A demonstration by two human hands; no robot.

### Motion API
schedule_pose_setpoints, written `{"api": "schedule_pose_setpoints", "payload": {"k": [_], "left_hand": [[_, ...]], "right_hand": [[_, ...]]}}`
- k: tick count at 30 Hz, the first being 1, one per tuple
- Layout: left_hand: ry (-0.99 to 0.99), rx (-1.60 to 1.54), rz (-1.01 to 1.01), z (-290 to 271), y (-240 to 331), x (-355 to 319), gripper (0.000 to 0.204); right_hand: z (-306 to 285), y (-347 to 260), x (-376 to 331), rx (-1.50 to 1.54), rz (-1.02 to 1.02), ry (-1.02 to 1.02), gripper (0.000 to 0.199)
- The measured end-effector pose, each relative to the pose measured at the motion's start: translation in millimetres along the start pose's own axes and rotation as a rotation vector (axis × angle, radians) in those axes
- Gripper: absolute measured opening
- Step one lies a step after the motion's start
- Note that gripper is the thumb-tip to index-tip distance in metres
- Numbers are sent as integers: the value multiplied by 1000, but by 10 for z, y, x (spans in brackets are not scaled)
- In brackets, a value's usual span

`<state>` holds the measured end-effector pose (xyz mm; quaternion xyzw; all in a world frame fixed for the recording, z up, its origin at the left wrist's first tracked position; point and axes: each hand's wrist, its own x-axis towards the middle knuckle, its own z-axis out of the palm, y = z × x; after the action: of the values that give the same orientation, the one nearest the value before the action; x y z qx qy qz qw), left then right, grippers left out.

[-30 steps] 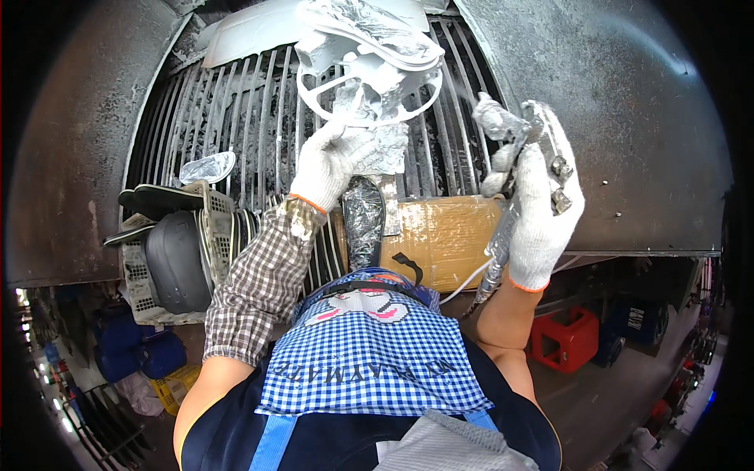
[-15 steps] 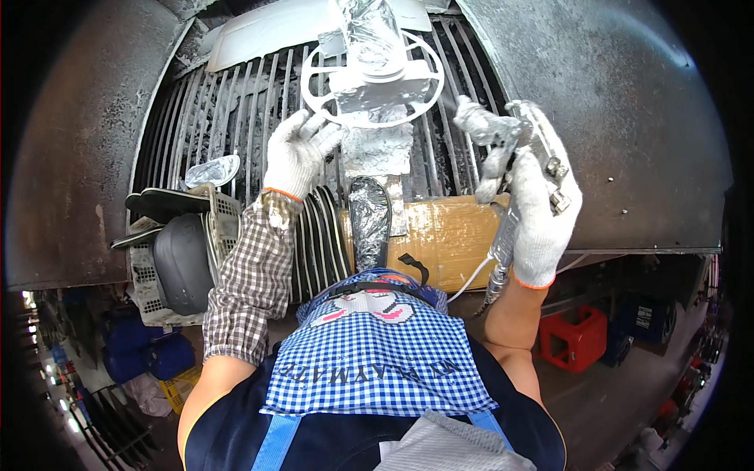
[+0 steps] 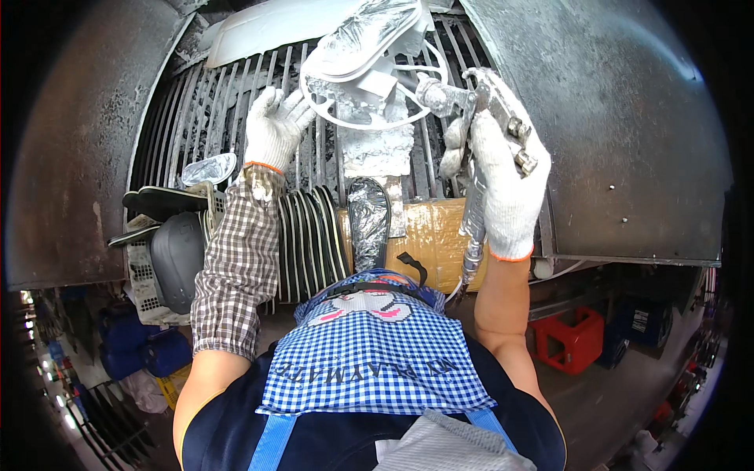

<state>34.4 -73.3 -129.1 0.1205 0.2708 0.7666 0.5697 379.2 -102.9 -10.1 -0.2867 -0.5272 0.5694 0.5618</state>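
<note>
A paint-crusted spray gun of grey metal [image 3: 491, 102] is gripped in the right hand [image 3: 503, 184], which is covered by a white knitted glove with an orange cuff; the fingers are clenched around the gun's handle, and its nozzle is pointed at a round white-coated wire ring stand [image 3: 369, 94]. On this stand a flat oval part, silvery-grey and freshly coated [image 3: 369, 31], is carried at a tilt. The rim of the ring stand is touched on its near left side by the left hand [image 3: 275, 129], gloved likewise, with the fingers spread and laid against the ring rather than closed around it. A checked brown-and-white sleeve [image 3: 236, 267] is worn over the left forearm.

The ring stand is set over a grating of paint-caked metal bars [image 3: 196, 118], which fills the back of a dark metal spray booth [image 3: 620, 141]. Just below the stand a foil-wrapped post [image 3: 369, 220] is seen, and beside that post a brown taped cardboard panel [image 3: 436, 235]. To the left of the stand, well apart from it, a white plastic basket holding dark grey oval shells [image 3: 169, 251] is placed. A blue-and-white checked apron [image 3: 369, 353] is seen near the lower edge
</note>
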Motion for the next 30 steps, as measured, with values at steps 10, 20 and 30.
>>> {"api": "schedule_pose_setpoints", "payload": {"k": [10,20,30], "left_hand": [[-7,7,-34,-117,-95,-67,26],[-65,-53,-102,57,-385,-283,40],[11,-54,-127,222,-472,-391,45]], "right_hand": [[6,22,299,57,-97,65,40],[-71,-90,519,18,-179,190,44],[185,-85,366,-60,-108,105,48]]}}
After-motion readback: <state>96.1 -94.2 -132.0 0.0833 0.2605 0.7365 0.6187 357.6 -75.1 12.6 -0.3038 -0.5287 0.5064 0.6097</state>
